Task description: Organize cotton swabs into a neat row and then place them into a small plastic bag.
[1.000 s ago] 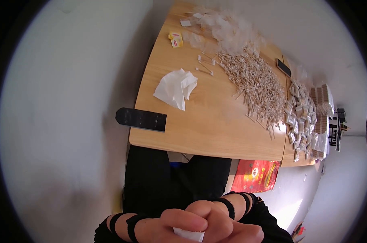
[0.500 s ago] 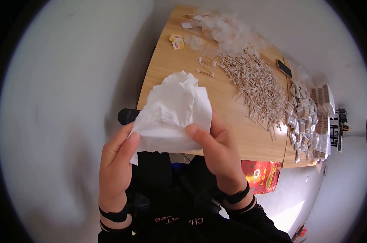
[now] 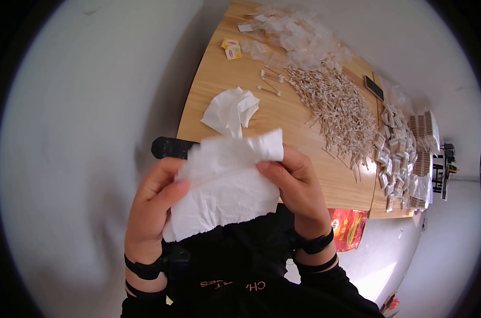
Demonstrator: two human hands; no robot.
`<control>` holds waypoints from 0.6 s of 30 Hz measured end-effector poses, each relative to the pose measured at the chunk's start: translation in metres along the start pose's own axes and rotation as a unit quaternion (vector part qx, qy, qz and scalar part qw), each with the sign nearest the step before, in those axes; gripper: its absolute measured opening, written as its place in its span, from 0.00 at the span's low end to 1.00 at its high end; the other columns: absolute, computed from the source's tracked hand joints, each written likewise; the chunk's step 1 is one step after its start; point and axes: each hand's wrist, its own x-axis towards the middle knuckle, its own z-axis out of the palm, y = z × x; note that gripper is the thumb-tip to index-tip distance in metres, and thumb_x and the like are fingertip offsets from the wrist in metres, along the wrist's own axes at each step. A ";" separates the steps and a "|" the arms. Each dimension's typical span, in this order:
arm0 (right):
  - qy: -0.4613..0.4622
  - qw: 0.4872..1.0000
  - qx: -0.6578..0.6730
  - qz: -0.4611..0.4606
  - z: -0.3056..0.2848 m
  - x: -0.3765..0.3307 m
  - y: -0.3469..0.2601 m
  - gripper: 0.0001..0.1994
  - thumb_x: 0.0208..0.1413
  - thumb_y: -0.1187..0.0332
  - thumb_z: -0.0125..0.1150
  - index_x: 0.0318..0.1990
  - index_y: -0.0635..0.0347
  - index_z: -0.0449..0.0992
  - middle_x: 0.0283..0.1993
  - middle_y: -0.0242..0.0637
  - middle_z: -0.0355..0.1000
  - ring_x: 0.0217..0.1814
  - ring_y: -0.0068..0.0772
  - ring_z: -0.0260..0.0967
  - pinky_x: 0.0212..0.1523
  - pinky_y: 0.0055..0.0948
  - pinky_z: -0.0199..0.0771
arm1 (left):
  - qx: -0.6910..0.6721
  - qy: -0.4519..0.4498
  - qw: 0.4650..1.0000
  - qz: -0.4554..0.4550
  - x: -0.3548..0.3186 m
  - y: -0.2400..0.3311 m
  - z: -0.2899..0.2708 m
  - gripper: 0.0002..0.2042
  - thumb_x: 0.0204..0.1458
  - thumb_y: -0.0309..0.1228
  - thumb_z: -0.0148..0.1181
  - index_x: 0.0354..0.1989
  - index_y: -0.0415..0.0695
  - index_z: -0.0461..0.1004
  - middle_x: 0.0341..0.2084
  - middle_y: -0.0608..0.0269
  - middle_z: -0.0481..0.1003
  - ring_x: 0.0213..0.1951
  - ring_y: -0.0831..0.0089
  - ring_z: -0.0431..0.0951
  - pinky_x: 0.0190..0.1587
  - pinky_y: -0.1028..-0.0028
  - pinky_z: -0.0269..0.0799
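Stretched between my two hands is a white paper tissue [image 3: 224, 199], its torn-looking lower edge hanging over my lap. My left hand [image 3: 158, 193] pinches its left side, thumb on top. On the other side, my right hand [image 3: 299, 185] grips the upper right corner between thumb and fingers. Just beyond, a second crumpled white tissue [image 3: 227, 110] lies on the wooden table [image 3: 283, 159]; the held sheet partly hides its lower end.
A big heap of cotton swabs [image 3: 336, 106] covers the table's right part, with a few loose swabs [image 3: 271, 79] beside it. Clear plastic bags [image 3: 304, 37], yellow packets [image 3: 232, 51], a phone [image 3: 373, 88] and packed swab bundles [image 3: 397, 148] lie around. A red bag [image 3: 346, 228] sits below the edge.
The held tissue has come down toward me and now hangs over my lap. The crumpled tissue on the table has come into sight behind it. Both hands still grip the sheet.
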 end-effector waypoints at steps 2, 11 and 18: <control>-0.085 0.990 0.027 -0.108 -0.009 0.005 0.009 0.15 0.63 0.68 0.48 0.53 0.65 0.71 0.47 0.32 0.70 0.45 0.22 0.67 0.47 0.21 0.65 | 0.009 -0.076 0.996 0.055 0.007 0.000 -0.007 0.06 0.54 0.25 0.51 0.37 0.39 0.72 0.38 0.62 0.71 0.39 0.78 0.71 0.42 0.80 0.65; -0.039 0.972 0.196 0.122 0.009 -0.002 0.007 0.19 0.56 0.71 0.60 0.54 0.66 0.67 0.50 0.38 0.70 0.48 0.25 0.69 0.49 0.25 0.69 | 0.304 -0.010 0.926 0.224 0.001 0.008 0.006 0.07 0.50 0.26 0.57 0.37 0.39 0.70 0.34 0.64 0.69 0.36 0.79 0.69 0.40 0.79 0.65; 0.137 0.951 -0.172 -0.218 0.029 -0.018 -0.047 0.08 0.53 0.66 0.50 0.29 0.61 0.71 0.26 0.32 0.68 0.24 0.24 0.59 0.30 0.21 0.61 | 0.228 0.010 0.948 0.221 -0.020 0.030 0.036 0.12 0.41 0.26 0.65 0.35 0.38 0.72 0.25 0.59 0.73 0.27 0.75 0.71 0.30 0.78 0.67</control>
